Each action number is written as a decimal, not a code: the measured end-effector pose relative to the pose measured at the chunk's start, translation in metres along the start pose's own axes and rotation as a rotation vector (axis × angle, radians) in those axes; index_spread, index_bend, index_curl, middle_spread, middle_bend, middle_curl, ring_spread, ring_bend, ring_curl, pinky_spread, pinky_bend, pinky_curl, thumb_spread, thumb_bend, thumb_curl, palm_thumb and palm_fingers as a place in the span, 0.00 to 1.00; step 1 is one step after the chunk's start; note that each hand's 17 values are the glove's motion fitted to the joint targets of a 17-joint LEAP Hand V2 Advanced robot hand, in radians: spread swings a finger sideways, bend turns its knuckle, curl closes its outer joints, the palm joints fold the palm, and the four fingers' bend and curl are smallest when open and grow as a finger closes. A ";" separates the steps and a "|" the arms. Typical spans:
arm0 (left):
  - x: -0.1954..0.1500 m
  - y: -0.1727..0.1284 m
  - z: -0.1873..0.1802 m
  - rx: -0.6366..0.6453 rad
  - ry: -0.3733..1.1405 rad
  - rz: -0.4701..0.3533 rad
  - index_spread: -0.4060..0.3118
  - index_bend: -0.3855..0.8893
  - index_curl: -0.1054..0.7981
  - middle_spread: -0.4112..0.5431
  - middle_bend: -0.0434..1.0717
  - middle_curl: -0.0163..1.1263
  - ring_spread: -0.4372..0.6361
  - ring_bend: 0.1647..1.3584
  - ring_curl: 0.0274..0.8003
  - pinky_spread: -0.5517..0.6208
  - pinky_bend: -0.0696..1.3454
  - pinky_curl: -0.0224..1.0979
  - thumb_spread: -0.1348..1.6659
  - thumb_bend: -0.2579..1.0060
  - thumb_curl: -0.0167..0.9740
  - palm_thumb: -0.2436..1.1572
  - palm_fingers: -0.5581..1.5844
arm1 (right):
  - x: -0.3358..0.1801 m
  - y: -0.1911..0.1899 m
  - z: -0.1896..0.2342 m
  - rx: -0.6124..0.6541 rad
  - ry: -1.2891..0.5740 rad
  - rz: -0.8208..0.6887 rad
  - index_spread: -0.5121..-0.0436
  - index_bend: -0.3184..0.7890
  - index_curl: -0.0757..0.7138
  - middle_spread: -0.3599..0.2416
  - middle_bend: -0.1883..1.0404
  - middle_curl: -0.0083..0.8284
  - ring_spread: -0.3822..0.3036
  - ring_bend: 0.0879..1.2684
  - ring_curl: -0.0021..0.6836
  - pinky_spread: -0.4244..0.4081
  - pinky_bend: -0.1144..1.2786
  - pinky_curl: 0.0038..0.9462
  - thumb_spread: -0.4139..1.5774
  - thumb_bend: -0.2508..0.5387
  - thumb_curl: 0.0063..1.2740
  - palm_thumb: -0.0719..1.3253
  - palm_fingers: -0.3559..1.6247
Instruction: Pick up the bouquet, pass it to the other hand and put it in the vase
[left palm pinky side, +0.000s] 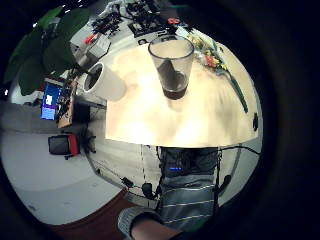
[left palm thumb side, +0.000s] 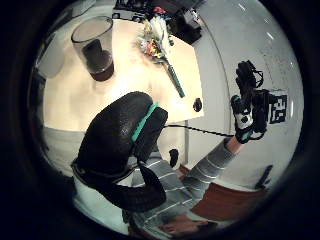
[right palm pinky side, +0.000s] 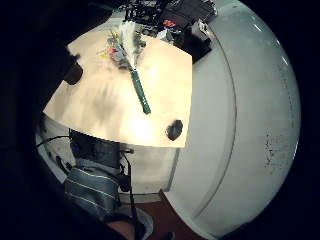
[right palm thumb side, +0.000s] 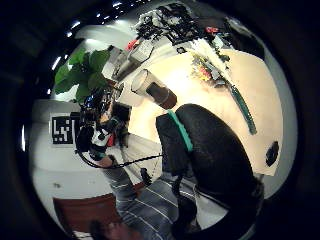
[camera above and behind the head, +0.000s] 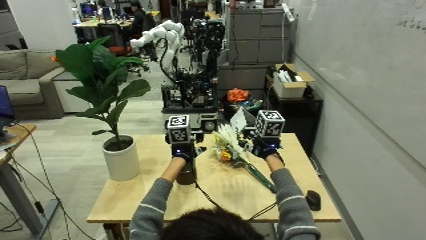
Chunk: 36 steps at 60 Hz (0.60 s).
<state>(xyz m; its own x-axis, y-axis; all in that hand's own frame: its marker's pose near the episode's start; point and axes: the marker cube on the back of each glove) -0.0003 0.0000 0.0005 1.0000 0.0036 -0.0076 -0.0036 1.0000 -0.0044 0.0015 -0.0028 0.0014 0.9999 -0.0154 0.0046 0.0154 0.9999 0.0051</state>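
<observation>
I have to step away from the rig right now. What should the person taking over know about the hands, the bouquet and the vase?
Left hand: raised above the table, over the vase, holding nothing.
Right hand: raised above the table, beside the bouquet, holding nothing.
Bouquet: lies flat on the table between the hands, stem toward the person.
Vase: clear glass, upright on the table, no flowers in it.
Done: nothing yet.
Left: pick up the bouquet, pass it to the other hand, put it in the vase.
</observation>
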 end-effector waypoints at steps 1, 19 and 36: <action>0.000 0.000 0.000 -0.003 0.001 -0.001 0.56 0.44 0.17 0.58 0.13 0.02 0.56 0.19 0.05 0.63 0.32 0.09 0.30 0.26 0.06 0.27 0.39 | 0.000 0.000 0.000 0.001 0.000 -0.002 0.71 0.34 0.10 0.57 0.30 0.05 0.58 0.22 0.09 0.63 0.41 0.11 0.43 0.57 0.04 0.27 0.32; -0.002 0.006 0.009 -0.054 -0.012 -0.028 0.56 0.44 0.35 0.74 0.18 0.10 0.77 0.31 0.21 0.81 0.38 0.22 0.62 0.20 0.17 0.29 0.33 | 0.008 0.002 -0.003 0.024 -0.014 -0.035 0.35 0.39 0.23 0.56 0.32 0.23 0.62 0.31 0.29 0.75 0.49 0.27 0.78 0.53 0.11 0.31 0.27; 0.010 -0.009 0.022 -0.003 -0.025 0.023 0.56 0.44 0.44 0.74 0.19 0.16 0.80 0.31 0.23 0.83 0.39 0.27 0.66 0.19 0.24 0.29 0.32 | 0.002 0.003 0.001 -0.032 0.051 0.028 0.34 0.37 0.27 0.58 0.32 0.32 0.62 0.38 0.37 0.75 0.50 0.32 0.83 0.43 0.15 0.32 0.29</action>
<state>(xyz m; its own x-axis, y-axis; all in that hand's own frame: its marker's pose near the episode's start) 0.0094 -0.0091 0.0228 0.9995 0.0267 0.0176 -0.0265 0.9996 -0.0076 0.0040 -0.0001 0.0028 0.9988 0.0123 -0.0463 -0.0135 0.9996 -0.0259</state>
